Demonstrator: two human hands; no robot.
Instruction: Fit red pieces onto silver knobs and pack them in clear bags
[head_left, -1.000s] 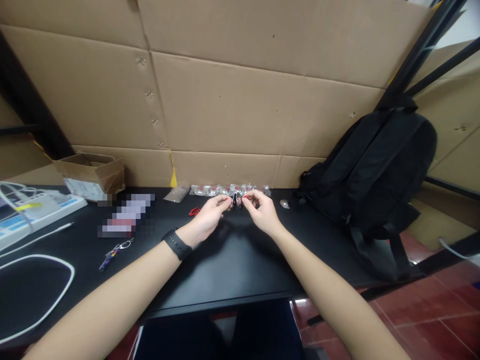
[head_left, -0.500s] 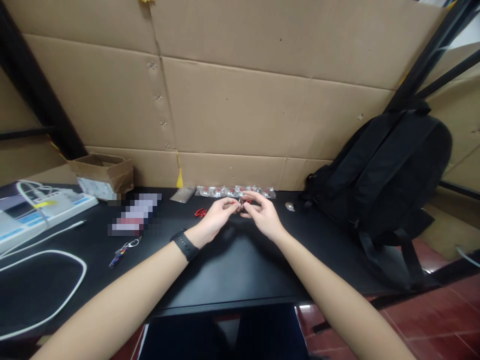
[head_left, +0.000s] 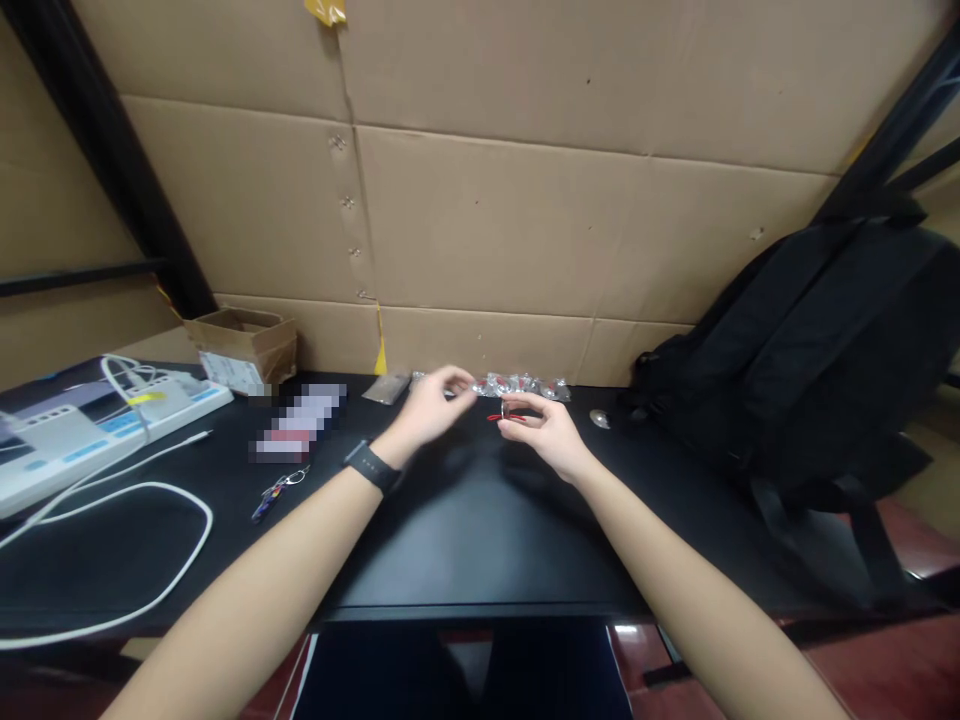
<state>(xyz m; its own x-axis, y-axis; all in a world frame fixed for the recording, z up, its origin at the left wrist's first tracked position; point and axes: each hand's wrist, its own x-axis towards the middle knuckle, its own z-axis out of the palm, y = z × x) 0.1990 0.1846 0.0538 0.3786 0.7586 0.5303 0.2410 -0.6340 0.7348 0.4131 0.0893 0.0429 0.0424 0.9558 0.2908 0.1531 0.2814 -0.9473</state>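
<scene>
My right hand (head_left: pixel 546 428) pinches a small shiny round disc (head_left: pixel 505 411) edge-on between thumb and fingers, above the black table. A thin red cord (head_left: pixel 494 418) shows at the disc and passes across it. To its left, my left hand (head_left: pixel 439 405) is apart from the disc, its thumb and fingers curved with a gap between them and nothing visible in them. Behind both hands lies a row of small clear packets (head_left: pixel 551 389) with red and silver contents, partly covered by the left hand. A loose shiny disc (head_left: pixel 599 419) lies right of my right hand.
A black backpack (head_left: pixel 810 390) stands at the right. On the left are a white power strip (head_left: pixel 112 440) with cables, an open cardboard box (head_left: pixel 251 350), a blurred-out flat item (head_left: pixel 304 425) and a keyring (head_left: pixel 279 494). A cardboard wall (head_left: pixel 480 220) closes the back.
My left hand has let go of the disc and moved left, now covering where the loose red cords lay. My right hand keeps the disc. The view has turned slightly left.
</scene>
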